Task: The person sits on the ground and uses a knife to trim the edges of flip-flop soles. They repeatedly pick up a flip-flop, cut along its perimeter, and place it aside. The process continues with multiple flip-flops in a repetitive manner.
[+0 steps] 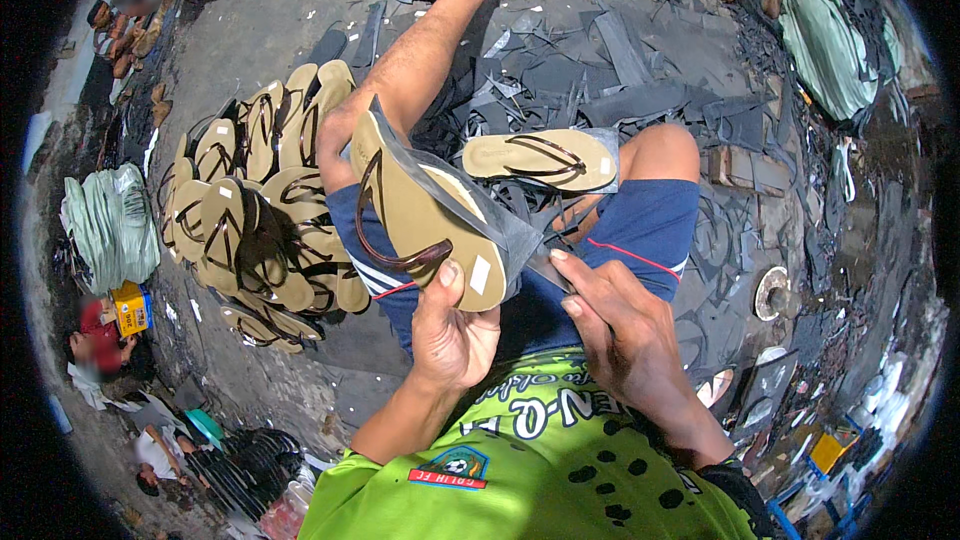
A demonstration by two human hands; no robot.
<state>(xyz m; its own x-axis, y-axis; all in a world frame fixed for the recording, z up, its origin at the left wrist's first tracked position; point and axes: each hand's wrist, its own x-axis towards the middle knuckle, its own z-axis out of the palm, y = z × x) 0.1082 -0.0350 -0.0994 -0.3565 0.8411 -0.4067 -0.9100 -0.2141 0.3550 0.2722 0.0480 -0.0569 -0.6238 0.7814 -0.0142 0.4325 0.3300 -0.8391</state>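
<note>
My left hand [452, 335] is closed on the heel end of a tan flip-flop [415, 205] with a glossy dark brown strap. Its thumb presses the top near a small white sticker. Uneven grey rubber [520, 240] juts out past the edge of the sole. Close to that heel, my right hand [625, 320] is closed around a knife [548, 268]; only part of its flat grey blade shows, and the handle is hidden in the palm. A second tan flip-flop [540, 158], also with grey rubber around its sole, lies against my right leg, beyond the hands.
A heap of tan flip-flops [260, 200] stands on the floor at the left. Dark rubber scraps [560, 80] cover the floor between and beyond my legs. A wooden block [750, 172] lies at the right. Pale green sacks [110, 225] stand at the left; other people sit farther off.
</note>
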